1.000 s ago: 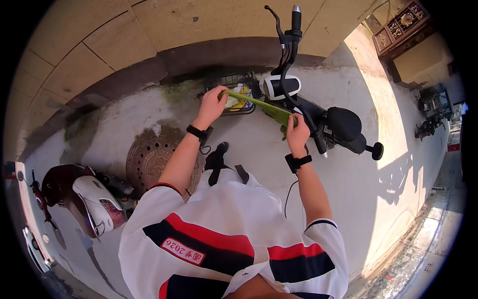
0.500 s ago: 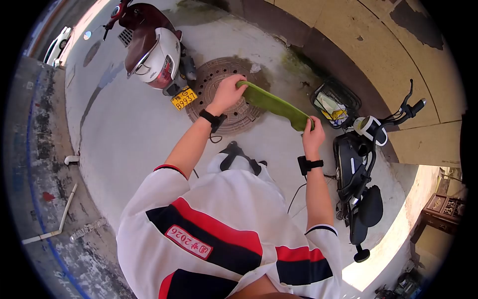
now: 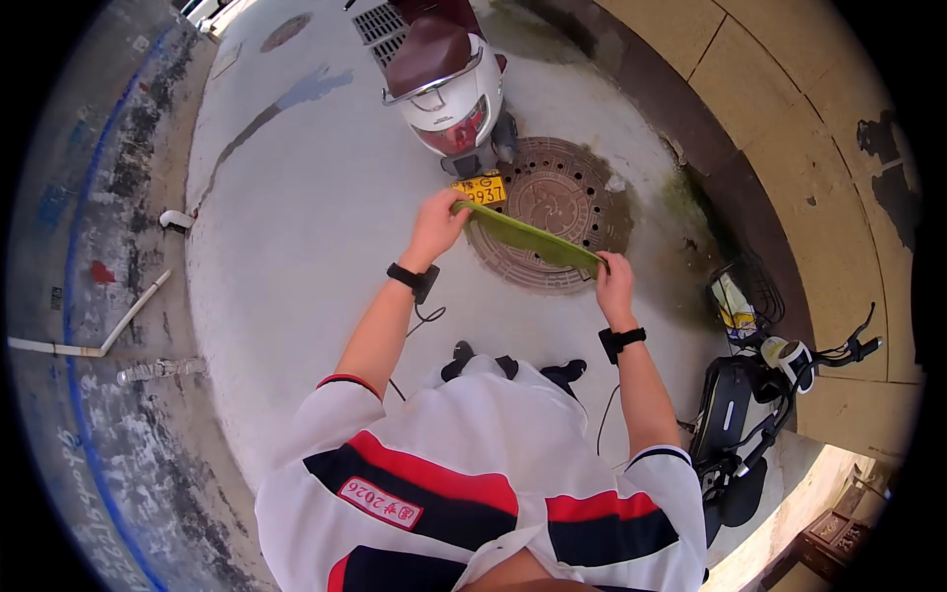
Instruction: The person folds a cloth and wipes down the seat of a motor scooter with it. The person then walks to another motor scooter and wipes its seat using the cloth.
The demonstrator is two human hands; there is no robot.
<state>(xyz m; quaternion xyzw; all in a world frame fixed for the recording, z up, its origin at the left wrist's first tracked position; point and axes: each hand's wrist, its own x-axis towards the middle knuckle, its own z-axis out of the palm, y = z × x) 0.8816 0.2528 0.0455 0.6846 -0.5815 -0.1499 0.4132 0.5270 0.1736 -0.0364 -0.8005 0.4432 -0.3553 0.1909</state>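
Note:
A green cloth [image 3: 533, 239] is stretched between my two hands, sloping down toward the right in the view. My left hand [image 3: 437, 225] pinches its left end, close to the yellow number plate of the scooter. Its right end is gripped by the closed fingers of my right hand [image 3: 615, 280]. The cloth is seen nearly edge-on, above the round manhole cover [image 3: 552, 197]. Each wrist wears a black strap with a small box, and thin dark cables hang near them.
A white and maroon scooter [image 3: 449, 89] stands just beyond my left hand. A black two-wheeler [image 3: 730, 405] with a front basket [image 3: 755, 296] is at the right by the tan wall. At the left, a white pipe [image 3: 128, 321] lies along the stained wall.
The view has turned left, so the scooter, manhole cover and black two-wheeler appear farther right. The cloth has less of its face showing and sits lower in the view. Both hands still hold it.

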